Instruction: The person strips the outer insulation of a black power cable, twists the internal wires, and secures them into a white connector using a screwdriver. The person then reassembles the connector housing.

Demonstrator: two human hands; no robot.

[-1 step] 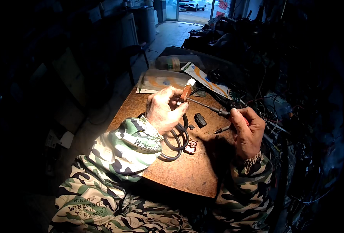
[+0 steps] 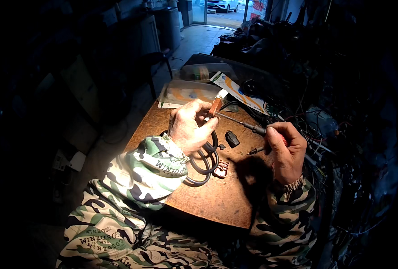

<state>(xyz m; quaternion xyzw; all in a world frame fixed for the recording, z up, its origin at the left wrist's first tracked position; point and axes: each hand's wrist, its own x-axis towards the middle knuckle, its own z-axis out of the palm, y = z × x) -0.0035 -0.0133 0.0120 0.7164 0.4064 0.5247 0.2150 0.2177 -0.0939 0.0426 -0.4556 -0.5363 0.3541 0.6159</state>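
Observation:
Between the thumb and fingers of my left hand [image 2: 191,127] is a small brown plug part [image 2: 215,107] with a white end piece [image 2: 222,94]. My right hand [image 2: 287,150] is closed round a screwdriver [image 2: 241,123] with a thin metal shaft, a dark collar and some red at the handle. Its tip meets the brown part, or lies very close to it. A second dark, pointed tool [image 2: 254,151] juts out by the right hand; whether I hold it too, I cannot tell. Black cable [image 2: 214,163] lies coiled below my left hand.
On the wooden tabletop [image 2: 217,206] lie a black plug housing [image 2: 231,139] and a reddish-brown slotted piece [image 2: 221,169]. Clear plastic packaging [image 2: 194,89] and a printed card [image 2: 239,93] are farther back. Tangled wires [image 2: 318,148] crowd the right side.

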